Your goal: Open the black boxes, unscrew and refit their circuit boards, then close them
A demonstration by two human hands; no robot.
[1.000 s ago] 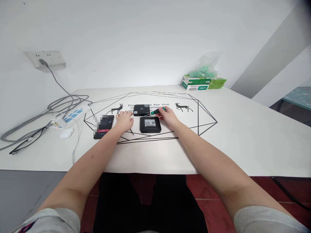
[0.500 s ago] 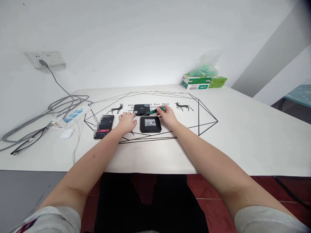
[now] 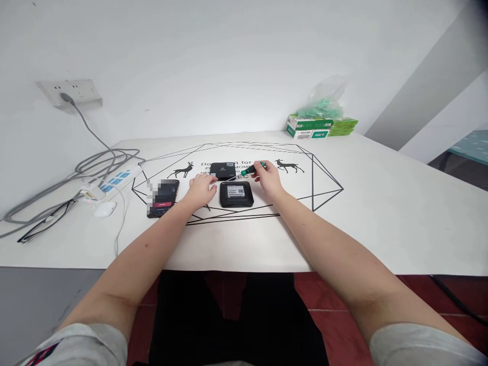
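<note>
A screwdriver (image 3: 252, 170) with a green and black handle is in my right hand (image 3: 269, 180), my fingers closed round its handle. Its thin shaft points left, over the gap between two black items. My left hand (image 3: 201, 190) rests by the shaft's tip, thumb and forefinger apart, its fingertips at the near left corner of a flat black box (image 3: 223, 170). What the tip touches is too small to tell. Just in front lies a black square device casing (image 3: 236, 194) with a white label facing up. A dark thin piece (image 3: 208, 207) shows beside my left wrist.
On the left lie a phone (image 3: 164, 197), a white earbud case (image 3: 105, 209), glasses (image 3: 48, 220) and a power strip (image 3: 117, 180) with coiled grey cable. Green-and-white boxes (image 3: 309, 127) under a plastic bag (image 3: 324, 104) stand at the back right.
My right hand has shifted slightly right and up with the screwdriver, drawing its handle away from my left hand. My left hand has shifted slightly right.
</note>
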